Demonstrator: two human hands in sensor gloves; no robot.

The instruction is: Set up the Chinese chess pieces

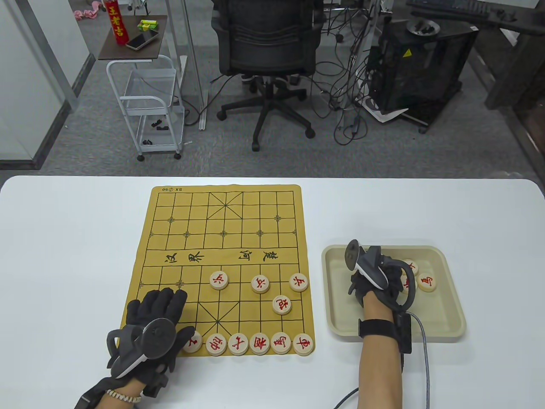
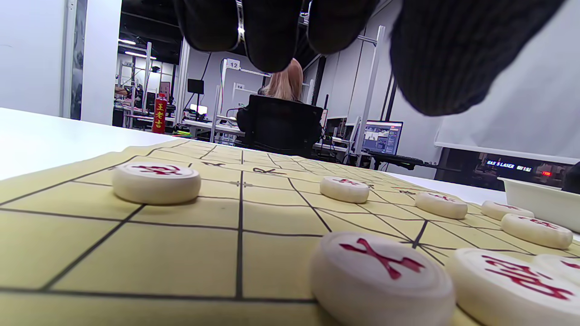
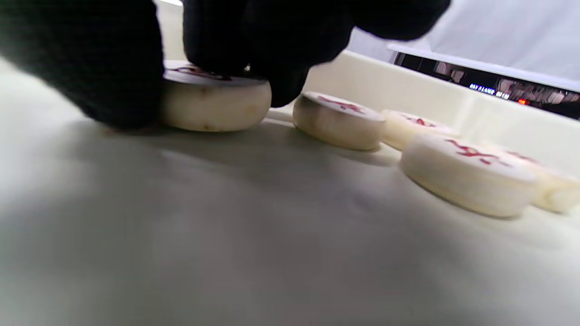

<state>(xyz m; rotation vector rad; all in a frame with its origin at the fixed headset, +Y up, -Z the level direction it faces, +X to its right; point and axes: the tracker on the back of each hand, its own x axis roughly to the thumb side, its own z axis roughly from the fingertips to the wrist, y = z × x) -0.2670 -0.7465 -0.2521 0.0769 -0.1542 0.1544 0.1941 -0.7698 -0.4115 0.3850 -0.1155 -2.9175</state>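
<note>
**Red Side Half Set as Next Piece Is Lifted From the Tray**

At the near edge of the white counter [image 1: 64, 255], my left hand [image 1: 155, 324] rests flat on the near-left corner of the yellow board [image 1: 221, 264], fingers spread, holding nothing; its thumb side lies against the leftmost piece [image 1: 192, 342] of the home row. That row [image 1: 259, 343] runs right along the near line, six red-lettered discs in all, with the two leftmost points not filled that I can see. Just beyond stand a cannon [image 1: 282, 304] and three soldiers [image 1: 260, 283], on the right half only.

To the right of the board, my right hand [image 1: 374, 281] reaches into the beige tray [image 1: 336, 298]. The right wrist view shows my fingers [image 3: 90, 68] pinching one disc [image 3: 213, 104], thumb at its side and fingertips on top, with the disc apparently still touching the tray floor. A few more pieces [image 3: 466, 179] lie close behind it at the far right of the tray.

I judge the risks to be modest: gloved fingertips could slip on the smooth rim and drop the disc among its neighbours, or my resting left hand could nudge the end piece or ruck the mat as I shift.

Beyond the counter, an office chair [image 1: 266, 47] and a wire cart [image 1: 149, 106] stand on the grey floor.
</note>
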